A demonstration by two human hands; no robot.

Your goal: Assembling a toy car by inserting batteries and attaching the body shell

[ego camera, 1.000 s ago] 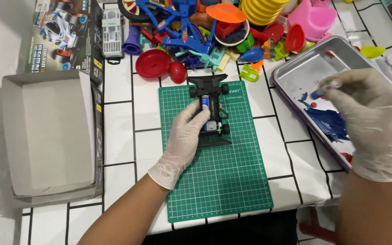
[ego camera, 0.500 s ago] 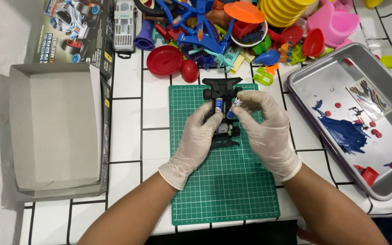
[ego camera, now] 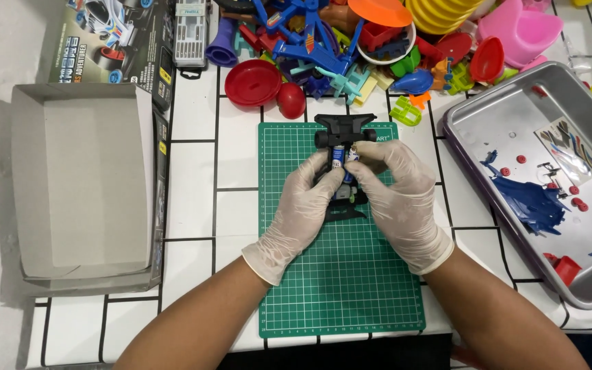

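Both white-gloved hands, left hand [ego camera: 304,205] and right hand [ego camera: 397,199], stay closed around the black toy car chassis [ego camera: 343,147] on the green gridded cutting mat [ego camera: 340,281]; the fingertip pinch is probably tighter than half a second ago.

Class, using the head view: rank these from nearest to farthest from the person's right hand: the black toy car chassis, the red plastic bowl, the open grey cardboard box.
1. Black toy car chassis: on the green mat, touching the right hand.
2. Red plastic bowl: beyond the mat's top-left corner.
3. Open grey cardboard box: far left on the table.
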